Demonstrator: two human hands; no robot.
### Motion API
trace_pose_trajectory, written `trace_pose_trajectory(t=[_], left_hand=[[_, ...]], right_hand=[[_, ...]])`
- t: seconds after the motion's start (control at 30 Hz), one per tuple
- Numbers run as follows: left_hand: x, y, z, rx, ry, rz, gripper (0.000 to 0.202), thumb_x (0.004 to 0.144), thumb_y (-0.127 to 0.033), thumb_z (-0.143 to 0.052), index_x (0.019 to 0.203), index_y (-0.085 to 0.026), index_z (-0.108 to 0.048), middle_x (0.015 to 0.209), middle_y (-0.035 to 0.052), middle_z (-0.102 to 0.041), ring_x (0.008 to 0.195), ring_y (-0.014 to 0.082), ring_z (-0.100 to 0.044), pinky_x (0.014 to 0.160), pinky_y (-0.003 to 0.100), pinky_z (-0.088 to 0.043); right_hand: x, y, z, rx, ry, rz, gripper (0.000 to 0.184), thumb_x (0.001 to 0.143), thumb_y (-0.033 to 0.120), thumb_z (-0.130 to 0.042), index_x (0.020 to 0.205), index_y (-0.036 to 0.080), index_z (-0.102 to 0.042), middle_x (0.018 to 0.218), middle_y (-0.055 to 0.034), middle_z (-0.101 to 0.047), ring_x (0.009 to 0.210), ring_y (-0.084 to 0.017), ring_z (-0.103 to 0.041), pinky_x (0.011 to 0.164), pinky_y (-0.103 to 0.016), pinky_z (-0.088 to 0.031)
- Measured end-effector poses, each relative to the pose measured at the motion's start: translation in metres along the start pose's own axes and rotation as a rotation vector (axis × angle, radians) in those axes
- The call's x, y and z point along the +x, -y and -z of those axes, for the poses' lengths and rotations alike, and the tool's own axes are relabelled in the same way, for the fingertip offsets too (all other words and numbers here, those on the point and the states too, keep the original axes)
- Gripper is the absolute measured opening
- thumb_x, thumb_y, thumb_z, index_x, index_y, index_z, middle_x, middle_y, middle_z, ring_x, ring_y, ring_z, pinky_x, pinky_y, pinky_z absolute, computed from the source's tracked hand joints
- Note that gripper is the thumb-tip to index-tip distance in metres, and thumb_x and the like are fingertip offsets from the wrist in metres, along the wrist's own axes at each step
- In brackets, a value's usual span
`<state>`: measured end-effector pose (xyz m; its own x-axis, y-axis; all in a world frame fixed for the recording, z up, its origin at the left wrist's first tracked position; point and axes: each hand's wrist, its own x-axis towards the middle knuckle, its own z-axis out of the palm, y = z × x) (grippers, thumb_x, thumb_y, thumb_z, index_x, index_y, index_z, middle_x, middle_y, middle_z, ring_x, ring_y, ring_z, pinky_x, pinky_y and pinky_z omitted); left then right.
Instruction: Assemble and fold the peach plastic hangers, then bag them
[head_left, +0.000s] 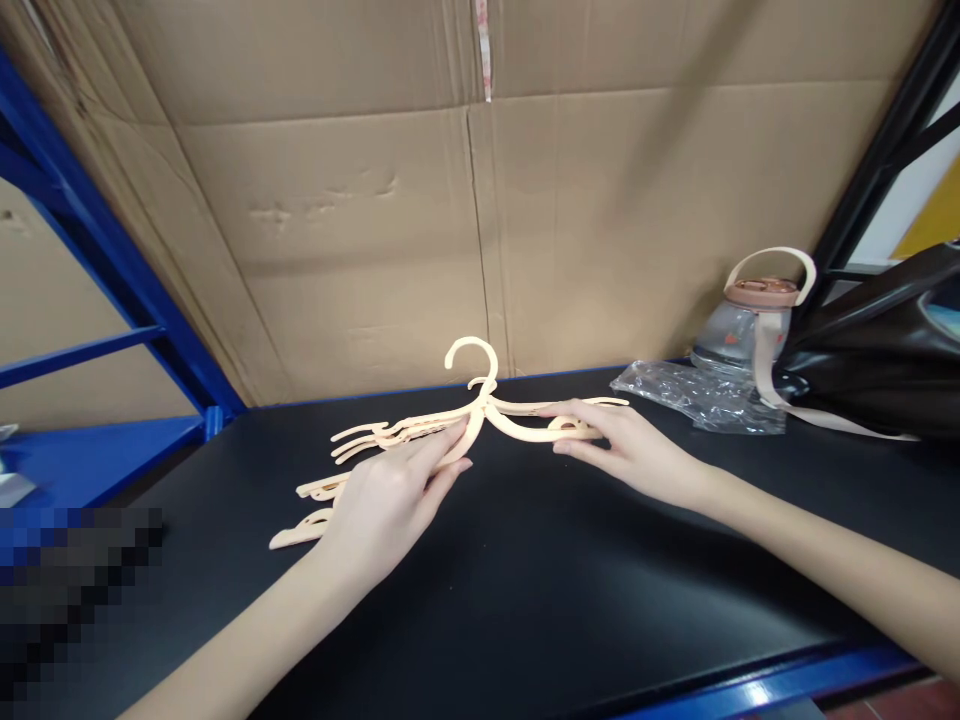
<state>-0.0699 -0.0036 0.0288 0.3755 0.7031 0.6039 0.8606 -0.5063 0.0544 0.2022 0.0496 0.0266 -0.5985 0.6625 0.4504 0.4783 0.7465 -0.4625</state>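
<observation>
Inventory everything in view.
plastic hangers: several, count unclear, cream, centre
tabletop: 1, black, beneath the hangers
water bottle: 1, clear and pinkish, right rear
plastic wrap: 1, clear, by the bottle
bag: 1, black, far right
cardboard: count unclear, brown, at the back
tape: 1, red and white, top centre
frame bars: several, blue, left
post: 1, black, upper right
yellow surface: 1, yellow, upper right
pixelated patch: 1, dark, lower left
left hand: 1, bare, holding a hanger
right hand: 1, bare, holding a hanger

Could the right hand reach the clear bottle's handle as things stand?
Likely yes, if the right hand releases the hanger: the crumpled plastic lies low before the bottle, leaving its raised handle free.
</observation>
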Motion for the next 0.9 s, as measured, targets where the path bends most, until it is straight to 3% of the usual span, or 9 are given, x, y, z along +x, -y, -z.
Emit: trace_pose_trajectory(t=[0.07, 0.17, 0.3, 0.43, 0.53, 0.67, 0.77, 0.9], left_hand=[[0.001, 0.003, 0.002, -0.016, 0.003, 0.064, 0.035, 0.092, -0.040, -0.049, 0.123, -0.027, -0.059, 0.115, 0.0004, -0.070, 0.101, 0.0220, -0.067, 0.082, 0.030, -0.052], [0.007, 0.011, 0.008, -0.078, -0.009, 0.245, 0.036, 0.082, -0.048, -0.060, 0.113, -0.029, -0.065, 0.095, 0.0001, -0.074, 0.088, 0.0231, -0.069, 0.076, 0.029, -0.052], [0.017, 0.019, 0.015, -0.462, 0.000, 0.478, 0.042, 0.072, -0.051, -0.069, 0.102, -0.022, -0.069, 0.080, 0.0022, -0.071, 0.077, 0.0224, -0.067, 0.068, 0.029, -0.051], [0.021, 0.019, 0.016, -0.809, -0.019, 0.640, 0.048, 0.068, -0.044, -0.075, 0.108, -0.020, -0.066, 0.080, 0.0007, -0.065, 0.064, 0.0140, -0.058, 0.058, 0.024, -0.049], [0.020, 0.019, 0.013, -0.978, -0.051, 0.697, 0.043, 0.068, -0.037, -0.078, 0.105, -0.019, -0.066, 0.080, 0.0003, -0.061, 0.063, 0.0110, -0.054, 0.056, 0.021, -0.046], [0.019, 0.021, 0.008, -1.262, -0.097, 0.795, 0.023, 0.067, -0.033, -0.079, 0.079, -0.016, -0.068, 0.079, 0.0001, -0.054, 0.071, 0.0091, -0.051, 0.056, 0.015, -0.044], [0.020, 0.021, 0.008, -1.397, -0.129, 0.841, 0.021, 0.070, -0.032, -0.078, 0.083, -0.019, -0.068, 0.076, -0.0019, -0.050, 0.068, 0.0073, -0.047, 0.056, 0.013, -0.043], [0.020, 0.017, 0.010, -1.341, -0.085, 0.750, 0.019, 0.078, -0.034, -0.071, 0.089, -0.018, -0.068, 0.072, -0.0016, -0.047, 0.065, 0.0084, -0.042, 0.054, 0.015, -0.040]], right_hand=[[0.001, -0.003, -0.001, 0.151, -0.004, -0.066, 0.027, 0.091, 0.036, -0.053, 0.115, 0.024, -0.055, 0.089, -0.0006, -0.068, 0.074, -0.016, -0.065, 0.072, -0.029, -0.049], [0.002, -0.006, -0.002, 0.296, -0.065, -0.127, 0.020, 0.087, 0.036, -0.057, 0.100, 0.021, -0.057, 0.079, 0.0005, -0.065, 0.065, -0.013, -0.062, 0.066, -0.027, -0.049], [0.005, -0.008, 0.000, 0.399, -0.193, -0.201, 0.024, 0.081, 0.037, -0.065, 0.095, 0.020, -0.054, 0.074, 0.0009, -0.066, 0.059, -0.013, -0.059, 0.065, -0.029, -0.049], [0.008, -0.011, 0.004, 0.539, -0.231, -0.275, 0.031, 0.073, 0.040, -0.073, 0.087, 0.018, -0.057, 0.077, -0.0011, -0.066, 0.060, -0.013, -0.057, 0.063, -0.029, -0.049], [0.009, -0.014, 0.007, 0.571, -0.238, -0.300, 0.030, 0.070, 0.041, -0.075, 0.084, 0.017, -0.064, 0.081, -0.0023, -0.065, 0.065, -0.013, -0.056, 0.064, -0.029, -0.048], [0.008, -0.015, 0.008, 0.659, -0.263, -0.298, 0.025, 0.071, 0.037, -0.076, 0.083, 0.018, -0.068, 0.081, -0.0022, -0.065, 0.069, -0.013, -0.054, 0.063, -0.026, -0.045], [0.007, -0.012, 0.008, 0.726, -0.278, -0.280, 0.020, 0.072, 0.035, -0.075, 0.074, 0.017, -0.068, 0.083, -0.0023, -0.063, 0.070, -0.012, -0.053, 0.062, -0.025, -0.042], [0.007, -0.009, 0.007, 0.797, -0.287, -0.282, 0.020, 0.072, 0.034, -0.076, 0.067, 0.017, -0.066, 0.083, -0.0019, -0.064, 0.067, -0.011, -0.052, 0.063, -0.025, -0.043]])
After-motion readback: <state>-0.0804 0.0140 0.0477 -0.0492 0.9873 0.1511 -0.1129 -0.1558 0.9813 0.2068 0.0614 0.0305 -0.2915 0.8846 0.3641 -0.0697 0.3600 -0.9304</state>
